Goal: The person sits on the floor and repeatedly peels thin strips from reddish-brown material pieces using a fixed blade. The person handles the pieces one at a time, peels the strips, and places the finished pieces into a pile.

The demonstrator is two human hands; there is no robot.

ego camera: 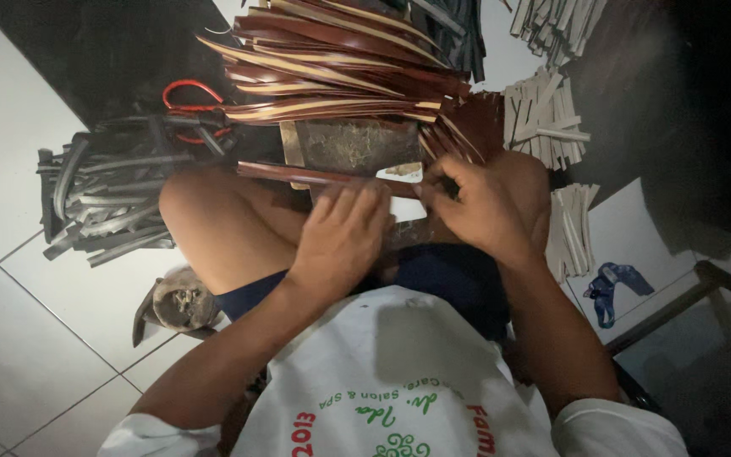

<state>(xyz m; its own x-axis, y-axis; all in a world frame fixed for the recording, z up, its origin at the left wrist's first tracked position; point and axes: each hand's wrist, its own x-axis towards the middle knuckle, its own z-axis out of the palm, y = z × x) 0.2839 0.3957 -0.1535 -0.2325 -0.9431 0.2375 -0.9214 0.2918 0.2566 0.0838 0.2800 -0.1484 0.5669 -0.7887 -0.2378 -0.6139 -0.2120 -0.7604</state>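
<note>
Fingers (350, 206) of the left hand (342, 241) lay flat and together, pressing a dark red strip (298, 175) against the block (357, 145) set across the knees. Further left, lay a heap of dark grey strips (103, 199) on the white tile floor (10, 338), with red-handled scissors (188, 93) beside it. Looked light, thin and springy, that strip, likely smooth-faced; best pinched near the worked end by the block. Right hand (477, 207) curled shut, pinching the strip's end. Fanned above, more red-and-cream strips (340, 68). To the right, stacked pale short slats (543, 114). Showed no packages or signs; only green and red print on the white shirt (399, 381).
</note>
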